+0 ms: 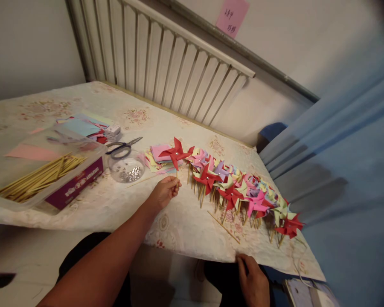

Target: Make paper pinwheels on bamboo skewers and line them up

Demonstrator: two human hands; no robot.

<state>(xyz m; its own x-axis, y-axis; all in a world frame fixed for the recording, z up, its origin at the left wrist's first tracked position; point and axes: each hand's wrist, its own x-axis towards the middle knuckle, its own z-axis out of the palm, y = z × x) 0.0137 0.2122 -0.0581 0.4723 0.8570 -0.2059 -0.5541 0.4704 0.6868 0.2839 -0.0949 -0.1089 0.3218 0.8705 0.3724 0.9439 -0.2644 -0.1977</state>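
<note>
My left hand [165,192] pinches the thin stick of a red paper pinwheel [176,154], holding it upright above the table. Close behind it lies a stack of coloured paper squares [161,153]. To its right, a long row of finished pinwheels [232,194] in red, pink, yellow and purple stands with the sticks pointing down. My right hand [254,279] rests on my thigh below the table edge, thumb apart from the fingers and nothing visible in it.
Left of my hand, a round clear dish [127,170] holds small shiny pieces, with scissors [123,148] beside it. A clear plastic box [83,181] contains many thin sticks [38,177]. One loose stick [224,227] lies near the front edge. A blue curtain [348,140] hangs at right.
</note>
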